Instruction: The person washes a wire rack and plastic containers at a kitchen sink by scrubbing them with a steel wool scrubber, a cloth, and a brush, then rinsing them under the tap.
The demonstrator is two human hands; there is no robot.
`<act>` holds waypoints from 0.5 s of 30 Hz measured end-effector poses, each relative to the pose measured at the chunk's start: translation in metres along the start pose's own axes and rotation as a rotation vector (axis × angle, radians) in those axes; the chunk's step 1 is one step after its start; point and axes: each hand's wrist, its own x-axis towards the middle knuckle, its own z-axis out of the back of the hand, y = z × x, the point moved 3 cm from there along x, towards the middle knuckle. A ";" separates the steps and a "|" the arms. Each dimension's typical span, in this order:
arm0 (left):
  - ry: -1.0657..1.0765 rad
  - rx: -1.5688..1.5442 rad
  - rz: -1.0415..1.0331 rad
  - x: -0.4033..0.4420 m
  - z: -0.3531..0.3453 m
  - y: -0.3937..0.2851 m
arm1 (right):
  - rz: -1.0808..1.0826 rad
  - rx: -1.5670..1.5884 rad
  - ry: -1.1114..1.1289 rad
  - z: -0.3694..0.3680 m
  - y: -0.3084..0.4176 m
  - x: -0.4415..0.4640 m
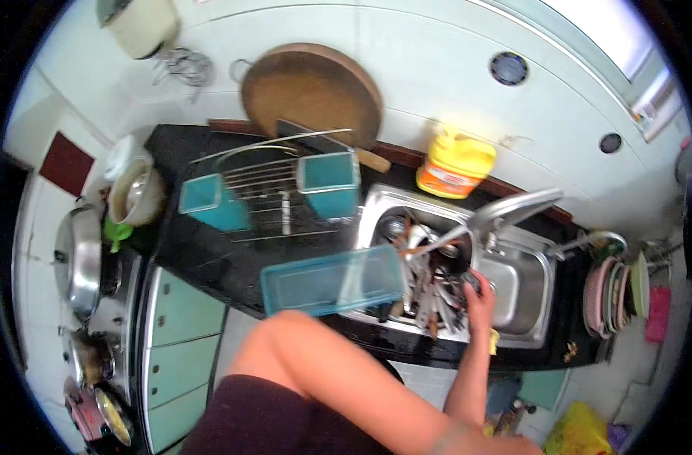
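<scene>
Inside the sink [517, 290], jumbled metallic utensils [440, 305].

The right hand [479, 294] reaches far, its fingers partly curled, the right forearm [470, 375] nearly straight behind; the left arm [353, 371], bent at the elbow, crosses near, its lower end blurred

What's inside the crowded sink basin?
Crowded basin: heaped metal utensils and what looks like a dark bowl. Can't see the basin floor under the heap. Blue tray overlaps the left side, hand covers a bit at right; whatever's behind them, can't say.
</scene>
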 end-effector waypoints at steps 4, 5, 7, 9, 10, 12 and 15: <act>-0.357 0.354 0.877 -0.089 0.115 -0.018 | -0.205 0.573 0.059 -0.042 0.016 0.038; -0.517 0.460 1.086 -0.122 0.139 -0.019 | -0.229 0.578 0.097 -0.053 0.029 0.049; -1.005 -0.084 1.152 -0.176 0.186 -0.018 | -0.243 0.621 0.156 -0.084 0.035 0.076; -1.350 -0.341 0.861 -0.204 0.220 -0.008 | -0.168 0.922 0.372 -0.106 0.030 0.087; -1.459 -0.350 0.779 -0.212 0.235 -0.001 | -0.135 1.017 0.414 -0.107 0.030 0.090; -1.607 -0.284 0.712 -0.217 0.261 0.011 | -0.081 1.210 0.513 -0.111 0.030 0.095; -1.525 -0.294 0.694 -0.248 0.302 0.038 | -0.180 1.044 0.287 -0.103 0.015 0.100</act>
